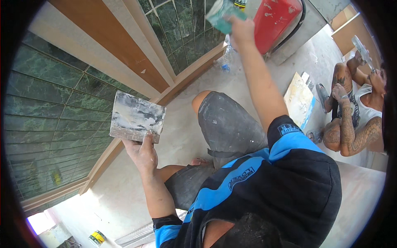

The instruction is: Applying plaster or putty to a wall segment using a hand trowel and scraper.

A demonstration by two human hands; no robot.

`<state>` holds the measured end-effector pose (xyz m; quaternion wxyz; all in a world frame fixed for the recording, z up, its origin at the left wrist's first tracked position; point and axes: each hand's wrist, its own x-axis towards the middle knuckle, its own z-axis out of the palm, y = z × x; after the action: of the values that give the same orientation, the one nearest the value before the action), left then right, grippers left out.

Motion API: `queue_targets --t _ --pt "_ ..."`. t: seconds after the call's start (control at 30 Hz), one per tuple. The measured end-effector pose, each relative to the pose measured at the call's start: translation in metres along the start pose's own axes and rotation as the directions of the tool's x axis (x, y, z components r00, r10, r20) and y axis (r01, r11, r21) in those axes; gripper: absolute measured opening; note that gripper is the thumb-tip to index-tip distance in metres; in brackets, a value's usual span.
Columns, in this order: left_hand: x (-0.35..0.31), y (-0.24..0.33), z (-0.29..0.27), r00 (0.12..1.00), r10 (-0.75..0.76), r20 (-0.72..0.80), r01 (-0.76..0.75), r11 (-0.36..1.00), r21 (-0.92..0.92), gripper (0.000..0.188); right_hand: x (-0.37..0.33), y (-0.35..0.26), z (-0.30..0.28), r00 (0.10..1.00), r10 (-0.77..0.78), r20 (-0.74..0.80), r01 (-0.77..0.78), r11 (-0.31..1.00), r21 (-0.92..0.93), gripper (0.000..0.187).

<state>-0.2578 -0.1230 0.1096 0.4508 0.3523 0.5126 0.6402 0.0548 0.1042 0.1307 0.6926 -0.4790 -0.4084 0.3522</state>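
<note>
My left hand grips the near edge of a putty-smeared rectangular board, thumb on its front lip. White and dark grey filler streaks the board's face. At the top of the view, my right hand is stretched far forward and closed on a green putty spreader. The spreader is blurred and has whitish residue on it. It is near the green tiled panel framed in wood. Beside the left hand's board is another green tiled panel.
A red, paint-spotted container stands right of my right hand. A co-worker sits at the right, holding a flat tool. Between us lies a putty-stained board. A yellow-and-black tin stands at the lower left.
</note>
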Motion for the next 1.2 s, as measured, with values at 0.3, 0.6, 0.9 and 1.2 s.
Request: queue_targets --t 0.3,0.6,0.9,1.2 --pt "-0.013 0.001 -0.004 1.0 0.014 -0.015 -0.014 1.0 0.015 0.063 -0.035 0.027 0.026 0.999 -0.024 0.039 0.035 0.942 -0.333 0.034" --pt "-0.011 0.0 0.0 0.999 -0.036 -0.025 0.037 0.999 0.026 0.068 0.054 -0.067 -0.011 0.312 -0.748 0.585 0.938 0.145 -0.315 0.043" --pt "-0.007 -0.001 0.01 0.999 -0.035 -0.041 0.037 0.999 0.032 0.071 0.035 0.049 -0.026 0.344 -0.659 0.668 0.878 -0.027 -0.478 0.043" --pt "0.021 -0.014 0.078 0.953 -0.243 0.183 0.281 0.932 -0.227 0.067 -0.036 0.049 -0.071 0.864 0.059 0.501 -0.111 0.991 0.075 0.038"
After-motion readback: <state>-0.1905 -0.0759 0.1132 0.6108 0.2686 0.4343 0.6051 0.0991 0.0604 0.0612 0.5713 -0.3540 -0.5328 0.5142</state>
